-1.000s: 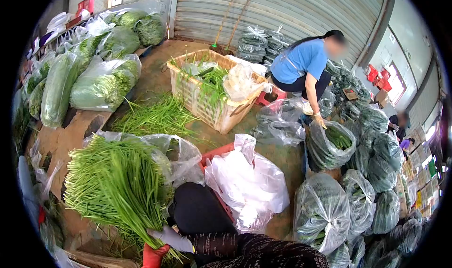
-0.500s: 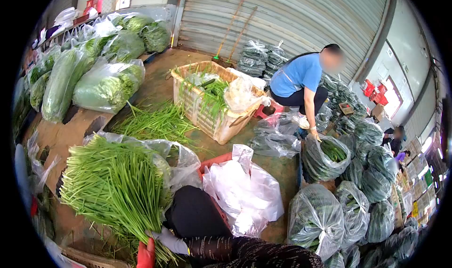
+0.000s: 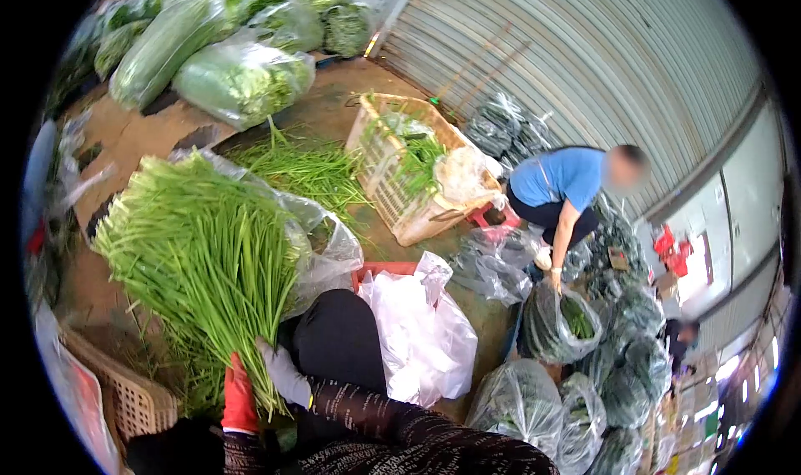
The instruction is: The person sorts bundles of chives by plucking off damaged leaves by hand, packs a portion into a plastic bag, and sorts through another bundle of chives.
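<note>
A big pile of long green chives [image 3: 209, 250] lies across the left of the view, pale ends to the upper left and green tips toward me. My left hand [image 3: 239, 398], in a red glove, presses round the near left edge of the stalks. On the opposite edge is my right hand [image 3: 284, 376], in a grey glove, its fingers partly hidden by the leaves. Between them the two hands gather the tips. Beneath and behind the pile spreads a clear plastic bag [image 3: 329, 254]. Close to my knee stands a red crate with white plastic bags [image 3: 421, 333].
A cream crate [image 3: 388, 179] holds greens and a bag, with loose chives [image 3: 300, 166] beside it. Bagged cabbages [image 3: 246, 79] lie at upper left. A person in blue [image 3: 555, 183] crouches over a bag of green vegetables [image 3: 559, 329]. A woven basket [image 3: 129, 383] stands lower left.
My view has turned and shifted, so the scene sits tilted. My red-gloved left hand now shows more fully at the chives' edge, and the grey-gloved right hand remains on them.
</note>
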A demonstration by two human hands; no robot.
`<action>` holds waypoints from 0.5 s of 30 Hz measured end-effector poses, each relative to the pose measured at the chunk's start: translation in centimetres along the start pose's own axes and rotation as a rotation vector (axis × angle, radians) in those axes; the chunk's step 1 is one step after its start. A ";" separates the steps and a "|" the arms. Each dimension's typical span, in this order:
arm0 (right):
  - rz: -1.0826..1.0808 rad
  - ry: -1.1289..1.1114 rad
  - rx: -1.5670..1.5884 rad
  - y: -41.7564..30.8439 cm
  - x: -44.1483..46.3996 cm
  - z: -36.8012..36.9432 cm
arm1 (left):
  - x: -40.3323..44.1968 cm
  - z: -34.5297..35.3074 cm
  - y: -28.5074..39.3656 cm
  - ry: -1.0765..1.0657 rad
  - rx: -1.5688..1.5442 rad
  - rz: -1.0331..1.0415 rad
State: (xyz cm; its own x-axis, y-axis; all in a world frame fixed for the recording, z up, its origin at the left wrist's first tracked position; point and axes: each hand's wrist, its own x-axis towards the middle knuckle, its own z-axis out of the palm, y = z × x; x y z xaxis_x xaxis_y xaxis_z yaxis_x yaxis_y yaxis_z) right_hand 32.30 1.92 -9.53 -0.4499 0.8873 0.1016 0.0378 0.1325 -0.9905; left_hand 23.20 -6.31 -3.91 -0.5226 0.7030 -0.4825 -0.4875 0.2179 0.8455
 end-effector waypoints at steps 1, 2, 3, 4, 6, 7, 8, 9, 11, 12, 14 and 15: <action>0.099 0.035 0.043 -1.1 0.5 -0.8 | -0.6 0.8 0.8 -0.023 -0.032 -0.035; 0.206 0.068 0.089 -2.4 0.8 -1.3 | -1.5 1.3 1.6 -0.039 -0.060 -0.073; 0.324 0.092 0.145 -3.6 0.6 -1.1 | -2.9 2.5 3.1 -0.078 -0.124 -0.073; 0.441 0.109 0.207 -4.9 0.5 -0.3 | -4.1 2.8 4.3 -0.107 -0.183 -0.058; 0.374 0.083 0.472 -7.4 0.5 -0.4 | -1.5 2.0 -0.4 -0.200 -0.244 0.050; 0.393 0.084 0.487 -8.7 0.6 -0.5 | -2.4 2.1 0.4 -0.194 -0.287 0.077; 0.405 0.090 0.496 -9.7 0.6 -0.4 | -2.9 3.0 1.5 -0.198 -0.332 0.107; 0.399 0.080 0.464 -9.6 0.6 -0.6 | -3.2 3.1 1.7 -0.201 -0.353 0.109; 0.362 0.069 0.406 -8.6 0.6 -0.7 | -3.6 3.3 2.0 -0.210 -0.409 0.115; 0.337 0.059 0.384 -8.0 0.7 -0.7 | -3.9 3.1 2.2 -0.213 -0.419 0.123; 0.363 -0.045 0.463 -7.9 0.8 -0.4 | -4.4 3.6 2.2 -0.145 -0.526 0.092; 0.381 -0.072 0.527 -8.3 1.1 0.0 | -3.7 3.4 0.9 -0.068 -0.518 0.091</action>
State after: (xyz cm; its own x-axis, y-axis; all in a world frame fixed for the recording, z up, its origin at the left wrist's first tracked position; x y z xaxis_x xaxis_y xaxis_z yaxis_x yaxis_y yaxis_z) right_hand 31.53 1.77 -1.24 -0.5506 0.7953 -0.2535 -0.2278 -0.4354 -0.8710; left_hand 27.10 -6.37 -0.58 -0.5407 0.7494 -0.3821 -0.7330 -0.1968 0.6512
